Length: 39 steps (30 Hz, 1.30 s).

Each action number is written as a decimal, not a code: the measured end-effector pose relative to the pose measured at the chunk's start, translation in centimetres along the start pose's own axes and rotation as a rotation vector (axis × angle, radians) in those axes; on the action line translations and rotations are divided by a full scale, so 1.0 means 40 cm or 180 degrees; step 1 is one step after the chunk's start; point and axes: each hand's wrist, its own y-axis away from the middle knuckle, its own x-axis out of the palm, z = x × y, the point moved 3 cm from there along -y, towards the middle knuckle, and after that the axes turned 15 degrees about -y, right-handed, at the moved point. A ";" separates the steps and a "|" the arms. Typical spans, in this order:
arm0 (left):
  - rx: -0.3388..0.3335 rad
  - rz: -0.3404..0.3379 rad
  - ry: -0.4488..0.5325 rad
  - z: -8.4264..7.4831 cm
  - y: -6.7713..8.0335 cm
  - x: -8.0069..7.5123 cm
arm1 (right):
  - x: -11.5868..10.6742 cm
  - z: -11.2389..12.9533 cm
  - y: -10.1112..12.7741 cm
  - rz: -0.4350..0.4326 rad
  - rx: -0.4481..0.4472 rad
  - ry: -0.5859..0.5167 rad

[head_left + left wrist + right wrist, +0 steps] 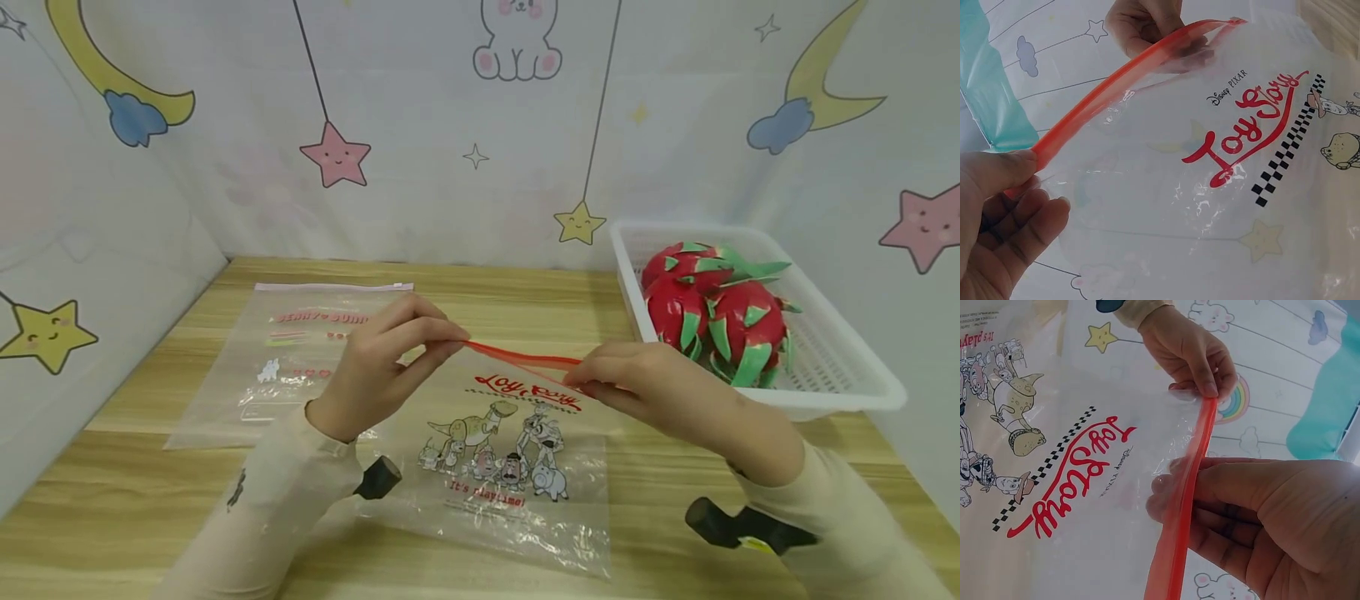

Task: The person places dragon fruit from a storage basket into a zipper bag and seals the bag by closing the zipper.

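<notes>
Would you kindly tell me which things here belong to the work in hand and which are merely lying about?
In hand:
Toy Story zip bag, its red zip strip pinched by left hand and right hand.

Lying about:
second zip bag
white basket
dragon fruits

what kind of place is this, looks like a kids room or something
Probably a staged tabletop booth, not a real room: a wooden table enclosed by cartoon moon-and-star backdrop sheets, with a white basket of toy dragon fruits.

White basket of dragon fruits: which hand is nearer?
Right. The right hand is just beside the basket front-left rim; the left hand is farther left.
</notes>
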 end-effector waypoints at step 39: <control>0.0336 0.0061 0.0325 -0.024 0.004 0.016 | 0.082 -0.029 -0.038 0.0432 0.0346 0.0298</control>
